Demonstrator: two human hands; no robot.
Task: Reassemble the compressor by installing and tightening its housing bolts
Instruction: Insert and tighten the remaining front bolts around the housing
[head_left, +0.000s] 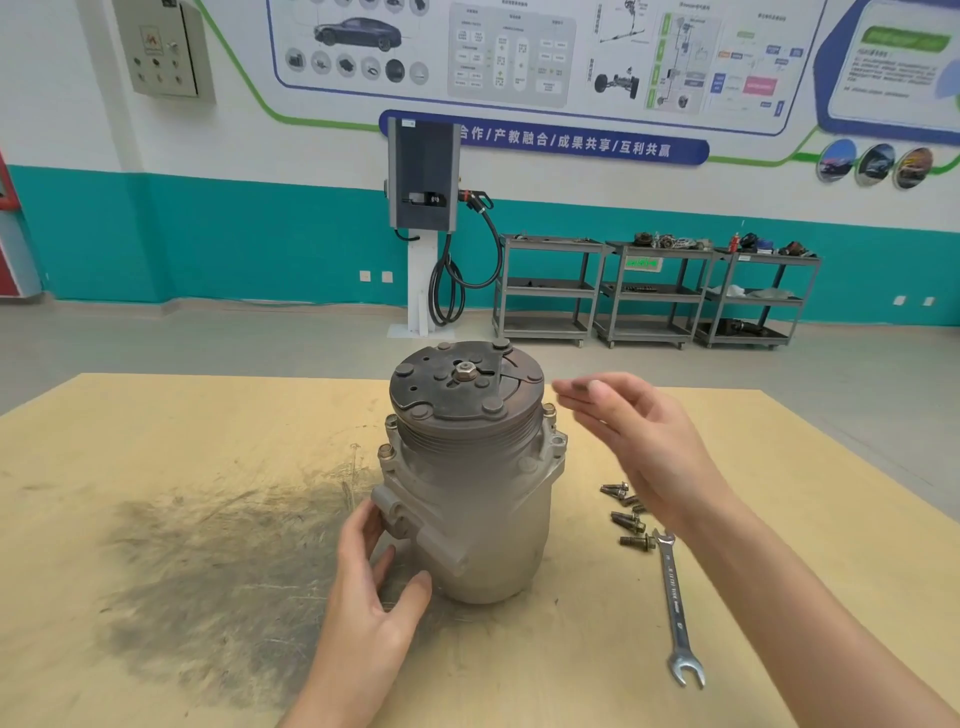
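The grey compressor (483, 499) stands upright in the middle of the table, its rusty pulley and clutch plate (462, 384) on top. Bolt heads (385, 451) sit in the flange under the pulley on the left and right. My left hand (374, 582) rests against the compressor's lower left side by the port block, fingers relaxed. My right hand (644, 436) hovers to the right of the pulley with straight fingers, holding nothing. Several loose bolts (626, 514) lie on the table right of the compressor, partly hidden by that hand.
An open-ended spanner (675, 603) lies on the wooden table (156, 441) right of the compressor, below the bolts. A dark greasy smear (223, 566) covers the table's left middle. Metal shelf carts (654, 291) and a charging post (423, 218) stand at the far wall.
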